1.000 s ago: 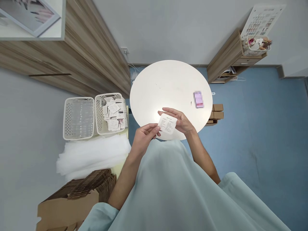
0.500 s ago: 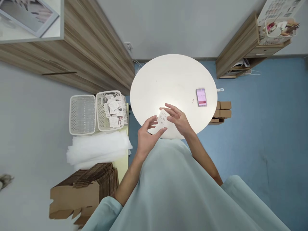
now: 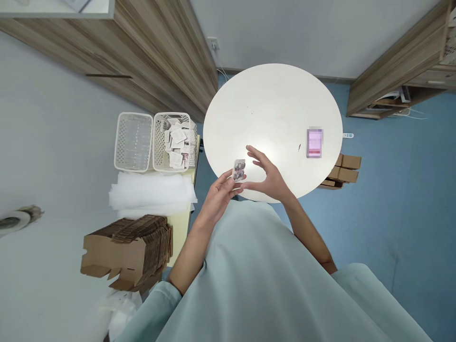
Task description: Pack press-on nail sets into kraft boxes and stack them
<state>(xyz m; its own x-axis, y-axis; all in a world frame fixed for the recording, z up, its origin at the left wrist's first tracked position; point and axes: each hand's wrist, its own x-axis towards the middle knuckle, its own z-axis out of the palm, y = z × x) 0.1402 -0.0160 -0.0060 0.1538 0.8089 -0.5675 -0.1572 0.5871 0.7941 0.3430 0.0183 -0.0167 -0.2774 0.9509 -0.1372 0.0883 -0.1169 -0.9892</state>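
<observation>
My left hand (image 3: 220, 197) is closed on a small white-bordered card (image 3: 238, 170), thumb on its lower left edge. The face turned up carries a dark picture or dark pieces in rows; which of these I cannot tell. My right hand (image 3: 272, 180) is open, thumb and fingers spread wide in a C shape to the right of the card. Its thumb tip is close to the card's lower right and the left fingertips; whether they touch is unclear. Both hands are over the near edge of the round white table (image 3: 281, 90).
A phone-like pink item (image 3: 315, 142), blurred, lies at the table's right. To the left stand a basket of small cards (image 3: 177, 137), a basket of clear plastic pieces (image 3: 133, 142), white sheets (image 3: 153, 194) and folded cardboard boxes (image 3: 121, 254). Brown boxes (image 3: 347, 168) sit beyond the table's right edge.
The card has been turned from its printed text side to its dark picture side. My right hand has let go and opened; my left now grips it. The camera view has shifted.
</observation>
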